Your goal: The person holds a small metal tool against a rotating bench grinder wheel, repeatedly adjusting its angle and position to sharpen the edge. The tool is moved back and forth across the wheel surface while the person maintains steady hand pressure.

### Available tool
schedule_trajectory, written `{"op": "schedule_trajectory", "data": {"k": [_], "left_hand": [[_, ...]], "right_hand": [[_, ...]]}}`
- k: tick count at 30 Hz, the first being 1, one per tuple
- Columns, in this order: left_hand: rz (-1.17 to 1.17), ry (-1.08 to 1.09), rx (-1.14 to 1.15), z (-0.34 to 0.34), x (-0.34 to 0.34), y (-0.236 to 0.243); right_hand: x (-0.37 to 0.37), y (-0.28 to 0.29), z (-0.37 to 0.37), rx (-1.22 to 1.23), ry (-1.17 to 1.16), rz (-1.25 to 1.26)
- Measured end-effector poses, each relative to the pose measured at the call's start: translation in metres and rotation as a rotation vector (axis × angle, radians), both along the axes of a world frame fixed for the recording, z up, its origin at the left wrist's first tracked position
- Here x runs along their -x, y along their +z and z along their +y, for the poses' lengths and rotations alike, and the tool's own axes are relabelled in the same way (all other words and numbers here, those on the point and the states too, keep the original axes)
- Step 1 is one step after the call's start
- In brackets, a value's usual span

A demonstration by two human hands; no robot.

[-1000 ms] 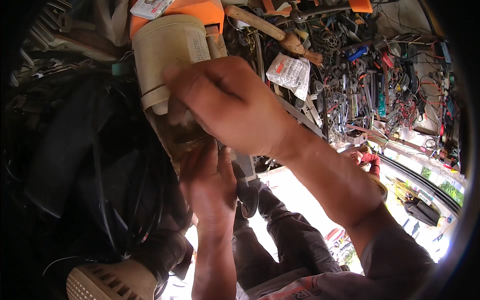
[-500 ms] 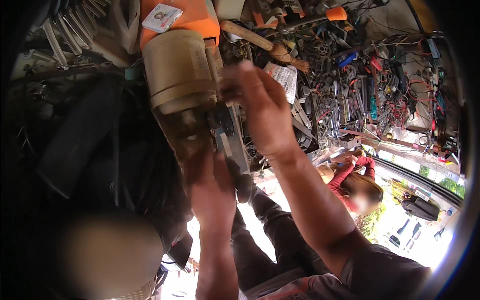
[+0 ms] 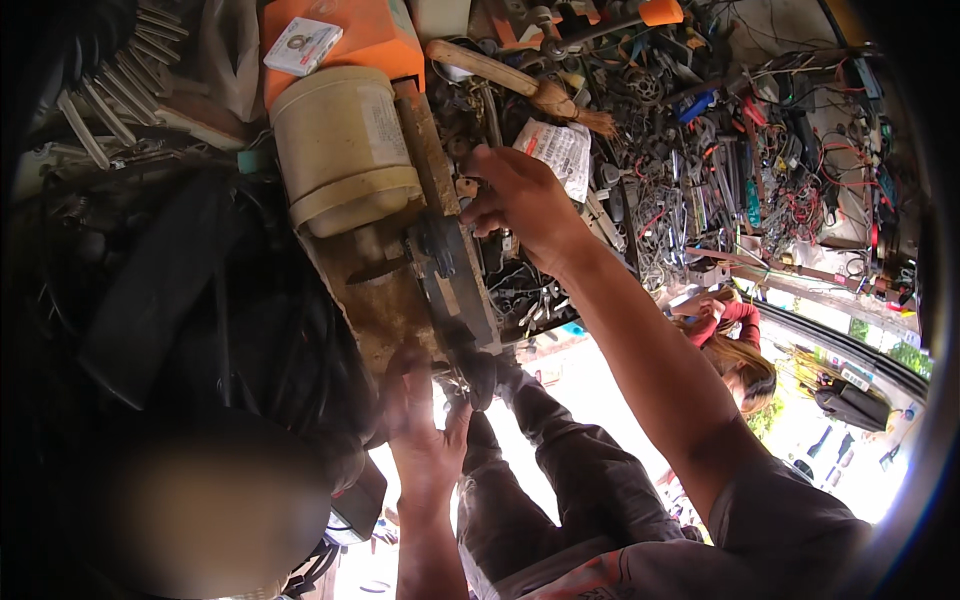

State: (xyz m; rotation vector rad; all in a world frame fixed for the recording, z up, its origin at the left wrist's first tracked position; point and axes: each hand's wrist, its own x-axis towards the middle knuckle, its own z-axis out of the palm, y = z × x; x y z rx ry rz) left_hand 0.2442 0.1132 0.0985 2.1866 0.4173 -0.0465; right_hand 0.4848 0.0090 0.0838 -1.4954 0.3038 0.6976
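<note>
My left hand (image 3: 428,440) is at the near end of a worn, brownish board (image 3: 385,310). Its fingers point up toward the board and its thumb stands apart; nothing shows in it. On the board lies a beige, tub-shaped housing (image 3: 345,150) with a dark metal shaft-like part below it. A dark, flat metal block (image 3: 445,275) sits along the board's right side. Just right of that side hovers my right hand (image 3: 535,210), fingers half bent and apart, with nothing visible between them. Its fingertips are close to a small tan piece (image 3: 466,187); contact is unclear.
An orange case (image 3: 385,40) bearing a small white box (image 3: 303,46) stands behind the housing. A wooden-handled brush (image 3: 500,75), a printed packet (image 3: 560,155) and heaped tools and wires fill the right. Black sheeting (image 3: 150,290) hangs at left; another person (image 3: 735,320) is beyond.
My right hand has shifted slightly down and right, away from the housing. My left hand has drawn back toward me, its fingers now apart, uncovering more of the board and block.
</note>
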Motion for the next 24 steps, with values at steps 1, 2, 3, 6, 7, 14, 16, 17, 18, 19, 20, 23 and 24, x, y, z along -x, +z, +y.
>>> {"op": "schedule_trajectory", "data": {"k": [1, 2, 3, 6, 7, 14, 16, 17, 18, 19, 20, 23, 24], "left_hand": [[-0.017, 0.003, 0.009, 0.0, -0.001, 0.0], [-0.033, 0.008, 0.017, 0.0, -0.003, 0.0], [-0.049, 0.027, 0.037, 0.0, -0.005, 0.003], [-0.097, 0.09, 0.084, -0.006, -0.017, 0.018], [-0.113, 0.115, 0.088, -0.008, -0.022, 0.02], [-0.168, 0.008, 0.014, -0.004, -0.024, 0.024], [-0.177, 0.017, 0.023, -0.006, -0.026, 0.026], [-0.199, 0.008, 0.022, -0.005, -0.028, 0.027], [-0.22, -0.002, 0.021, -0.003, -0.03, 0.028], [-0.241, -0.013, 0.02, -0.002, -0.033, 0.028], [-0.257, -0.056, 0.014, 0.0, -0.035, 0.026], [-0.303, -0.141, -0.023, 0.005, -0.046, 0.022], [-0.311, -0.145, -0.023, 0.005, -0.047, 0.021]], "right_hand": [[0.0, 0.0, -0.001, 0.0, 0.021, -0.037], [-0.001, -0.001, 0.0, -0.001, 0.044, -0.073], [-0.001, 0.0, 0.001, -0.002, 0.068, -0.109], [0.019, 0.033, 0.004, 0.212, 0.231, -0.553], [0.024, 0.042, 0.006, 0.207, 0.234, -0.638], [0.009, 0.023, -0.005, 0.341, 0.207, -0.454], [0.001, 0.005, -0.009, 0.322, 0.124, -0.346], [-0.002, 0.001, -0.006, 0.218, 0.068, -0.252], [-0.005, -0.002, -0.005, 0.179, 0.053, -0.165], [-0.007, -0.004, -0.003, 0.14, 0.038, -0.077], [-0.01, -0.003, 0.0, 0.102, 0.024, 0.01], [-0.022, -0.019, 0.005, -0.006, 0.084, 0.081], [-0.025, -0.022, 0.007, -0.029, 0.105, 0.109]]}}
